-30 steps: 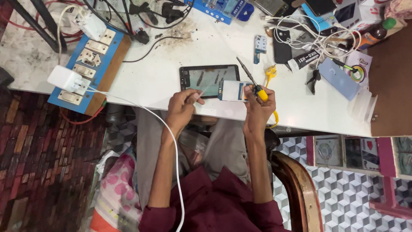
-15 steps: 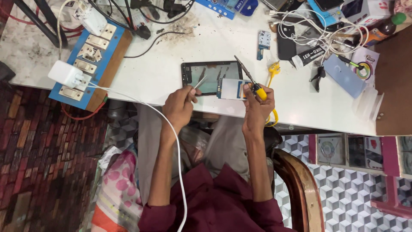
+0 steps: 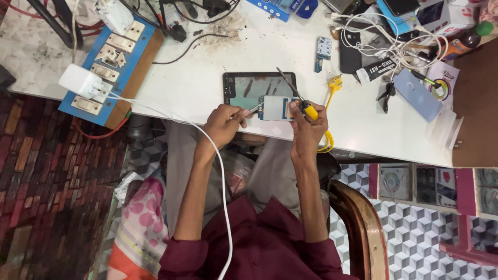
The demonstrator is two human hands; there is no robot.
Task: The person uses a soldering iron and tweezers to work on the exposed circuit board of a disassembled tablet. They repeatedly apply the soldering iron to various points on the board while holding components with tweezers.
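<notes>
The left hand (image 3: 224, 124) pinches tweezers (image 3: 252, 109) against a small phone (image 3: 278, 108) gripped by the right hand (image 3: 307, 123) with a yellow-handled screwdriver (image 3: 298, 98), just before a tablet (image 3: 258, 86) on the table (image 3: 207, 67).

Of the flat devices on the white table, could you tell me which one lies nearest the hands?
The dark tablet with the reflective screen, lying directly beyond both hands; the black phone lies farther off, among the white cables.

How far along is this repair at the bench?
Done: the small phone looks opened, its blue inside showing. In hand: left hand works metal tweezers at its edge; right hand grips it with a yellow-handled screwdriver. Left: closing it; the tablet lies untouched.
</notes>
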